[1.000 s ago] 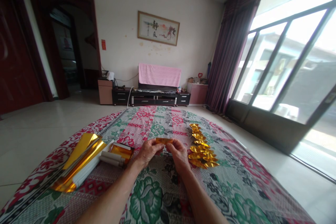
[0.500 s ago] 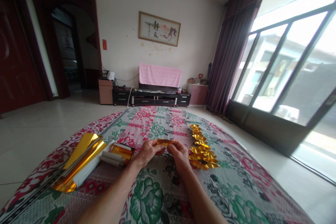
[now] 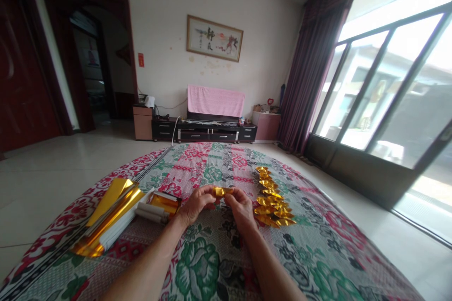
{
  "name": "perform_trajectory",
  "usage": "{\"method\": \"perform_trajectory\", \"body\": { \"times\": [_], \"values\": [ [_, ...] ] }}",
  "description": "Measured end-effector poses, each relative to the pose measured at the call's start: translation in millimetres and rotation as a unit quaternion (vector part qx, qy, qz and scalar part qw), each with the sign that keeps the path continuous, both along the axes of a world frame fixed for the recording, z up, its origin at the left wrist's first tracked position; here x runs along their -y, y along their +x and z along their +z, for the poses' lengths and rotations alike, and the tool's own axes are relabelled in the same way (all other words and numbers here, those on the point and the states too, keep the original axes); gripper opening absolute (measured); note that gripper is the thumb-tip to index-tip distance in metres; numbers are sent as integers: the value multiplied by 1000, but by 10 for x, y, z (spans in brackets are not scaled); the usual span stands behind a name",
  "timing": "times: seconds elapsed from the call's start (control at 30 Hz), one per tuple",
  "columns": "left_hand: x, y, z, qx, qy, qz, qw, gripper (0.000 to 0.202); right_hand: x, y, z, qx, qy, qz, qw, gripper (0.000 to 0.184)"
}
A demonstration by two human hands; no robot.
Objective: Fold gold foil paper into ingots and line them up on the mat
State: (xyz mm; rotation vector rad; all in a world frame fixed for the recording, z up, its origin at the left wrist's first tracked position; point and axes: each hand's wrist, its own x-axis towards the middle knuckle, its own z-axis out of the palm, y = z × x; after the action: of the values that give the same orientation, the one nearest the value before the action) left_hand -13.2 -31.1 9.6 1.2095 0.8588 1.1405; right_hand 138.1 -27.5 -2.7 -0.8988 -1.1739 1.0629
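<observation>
Shiny gold foil paper, in one small strip just below the centre of the frame, is pinched between both bare hands: the left hand has its left end and the right hand its right, thumbs and fingers closed narrowly on it. The step in hand looks like creasing or shaping this single strip; the next move seems to call for light, even thumb pressure, as thin foil could tear or crumple. Just right of the right hand, a column of pointed, crimped gold foil pieces runs up the frame. Toward the lower left lie a bundle of long gold foil sheets and, beside it, white cylindrical rolls. Beneath everything spreads a floral red, green and grey cloth.
</observation>
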Motion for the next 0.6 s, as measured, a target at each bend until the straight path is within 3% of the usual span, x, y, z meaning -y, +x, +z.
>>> {"method": "perform_trajectory", "body": {
  "times": [0.23, 0.47, 0.6],
  "values": [
    [-35, -16, -27, 32, -17, -12, 999, 39, 15, -14, 25, 32, 7, -27, 999, 20],
    [-50, 65, -33, -40, -9, 60, 997, 31, 60, -28, 71, 73, 21, -2, 997, 15],
    [-53, 86, -30, -56, 3, 65, 996, 30, 65, -13, 78, 138, 24, -9, 990, 20]
  ]
}}
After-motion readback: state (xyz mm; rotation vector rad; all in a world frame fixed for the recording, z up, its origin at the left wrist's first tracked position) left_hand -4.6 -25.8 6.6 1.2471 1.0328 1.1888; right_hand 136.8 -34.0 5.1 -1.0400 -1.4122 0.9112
